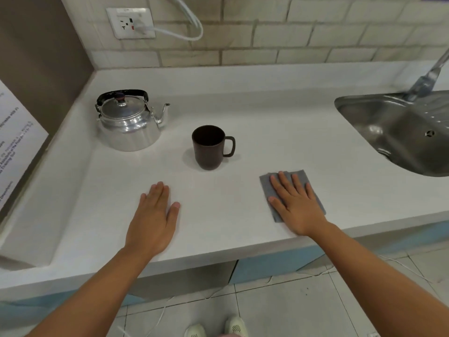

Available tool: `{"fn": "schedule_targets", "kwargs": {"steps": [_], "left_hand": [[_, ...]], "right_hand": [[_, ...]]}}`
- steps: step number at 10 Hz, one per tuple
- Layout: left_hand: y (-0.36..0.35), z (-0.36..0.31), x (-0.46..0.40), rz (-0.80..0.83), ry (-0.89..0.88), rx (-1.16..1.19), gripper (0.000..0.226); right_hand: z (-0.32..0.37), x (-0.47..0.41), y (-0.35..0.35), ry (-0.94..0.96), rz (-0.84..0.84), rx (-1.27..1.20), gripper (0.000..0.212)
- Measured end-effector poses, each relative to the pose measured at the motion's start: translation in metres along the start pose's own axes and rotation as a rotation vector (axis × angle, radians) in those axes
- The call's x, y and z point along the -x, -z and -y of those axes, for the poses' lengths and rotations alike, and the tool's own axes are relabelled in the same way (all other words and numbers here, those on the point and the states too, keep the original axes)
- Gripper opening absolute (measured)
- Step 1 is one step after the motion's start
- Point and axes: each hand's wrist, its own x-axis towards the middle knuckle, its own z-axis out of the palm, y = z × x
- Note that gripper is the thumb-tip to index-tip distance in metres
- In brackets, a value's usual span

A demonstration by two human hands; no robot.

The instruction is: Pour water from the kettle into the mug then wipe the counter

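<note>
White kitchen counter (279,132) runs across the view from a corner on the left to a stainless steel sink (398,132) on the right, seen from above by the person standing at it. Behind it is a wall of pale brick-shaped tiles (315,32) with a white wall socket (130,23) at upper left; a white plug and cable (192,32) loop away from the socket.

A shiny metal kettle (128,122) stands upright toward the back left of the counter, its lid on, its black handle folded over the top and its spout pointing right. Just to the right of it and a little nearer stands a dark brown mug (209,147), upright, with its handle facing right. Kettle and mug are near each other but apart. Whether the mug holds water cannot be told.

The left hand (154,217) lies flat on the bare counter in front of the mug, palm down, fingers straight and together, holding nothing. The right hand (297,205) is spread flat, palm down, on a folded grey cloth (301,177) near the front edge, pressing it to the counter rather than gripping it. The cloth sits between the mug and the sink.

Below the counter edge are blue cabinet fronts (267,266), a pale tiled floor (279,310) and the toes of two light shoes (216,328).
</note>
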Motion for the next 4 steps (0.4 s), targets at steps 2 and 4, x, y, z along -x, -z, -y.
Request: {"fn": "schedule_targets", "kwargs": {"steps": [2,4], "left_hand": [[0.006,-0.003,0.001,0.037,0.006,-0.005,0.075],[0.032,-0.013,-0.016,0.17,0.106,-0.053,0.069]], "right_hand": [[0.002,-0.001,0.004,0.008,0.021,-0.001,0.062],[0.014,-0.024,0.051,-0.031,0.153,0.101,0.06]]}}
